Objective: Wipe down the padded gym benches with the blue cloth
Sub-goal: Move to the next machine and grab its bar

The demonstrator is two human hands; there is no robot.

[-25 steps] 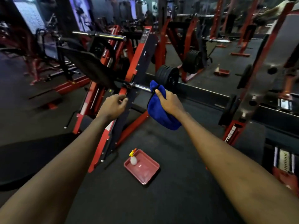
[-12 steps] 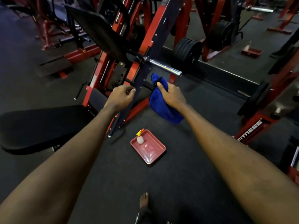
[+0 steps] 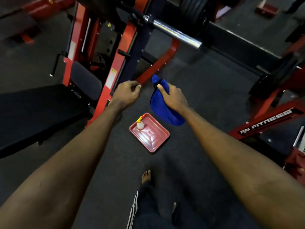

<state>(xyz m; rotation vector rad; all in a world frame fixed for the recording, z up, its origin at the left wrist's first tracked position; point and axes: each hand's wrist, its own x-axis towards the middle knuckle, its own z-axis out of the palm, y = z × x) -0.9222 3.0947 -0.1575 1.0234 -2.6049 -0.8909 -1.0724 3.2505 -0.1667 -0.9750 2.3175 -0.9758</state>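
I log: right hand (image 3: 174, 96) outstretched, fingers gripping blue cloth (image 3: 162, 111); left hand (image 3: 126, 93) fingers curled (nothing visibly held). Red tray (image 3: 154, 142) with bottle (image 3: 140, 125) on floor below.

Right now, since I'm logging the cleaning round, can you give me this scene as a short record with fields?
Right hand: grips the bunched blue cloth, held in the air
Left hand: fingers curled, nothing seen in it
Bench: long black padded bench on the left, cloth not touching it
Floor: red rectangular plastic tray holding a small white spray bottle upright in its corner
Wiping: cloth on no pad
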